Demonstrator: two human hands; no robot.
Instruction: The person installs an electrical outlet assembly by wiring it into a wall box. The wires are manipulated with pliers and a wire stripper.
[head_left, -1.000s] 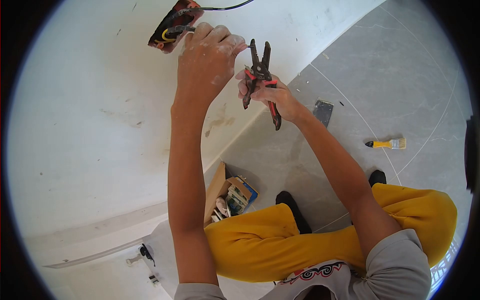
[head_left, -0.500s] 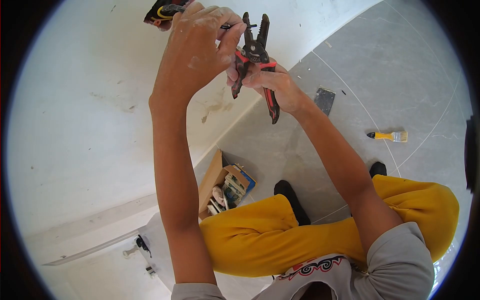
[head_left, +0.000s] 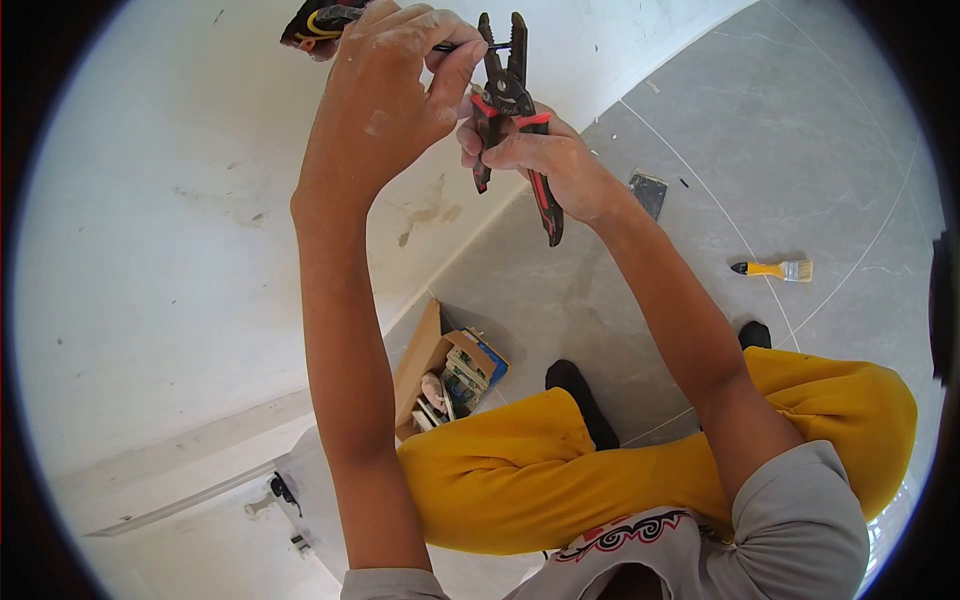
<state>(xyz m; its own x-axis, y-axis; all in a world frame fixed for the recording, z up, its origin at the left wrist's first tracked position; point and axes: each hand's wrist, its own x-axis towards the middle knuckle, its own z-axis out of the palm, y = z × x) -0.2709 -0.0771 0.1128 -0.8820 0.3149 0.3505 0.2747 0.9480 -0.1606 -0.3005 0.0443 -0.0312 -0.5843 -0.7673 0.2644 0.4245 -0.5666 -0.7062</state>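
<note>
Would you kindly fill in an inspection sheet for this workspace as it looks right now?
Surface: grey tiled floor meeting a white wall with scuff marks.
Job's things: wire stripper, red and black, held upright, its nose at a thin black wire.
Clutter: open cardboard box of small items; yellow-handled paintbrush; dark flat piece on the floor.
Hands: left hand pinches the wire; right hand grips the stripper handles.
Cables: wires emerge from a wall opening.
Surroundings: nothing seen beyond floor and wall.
</note>
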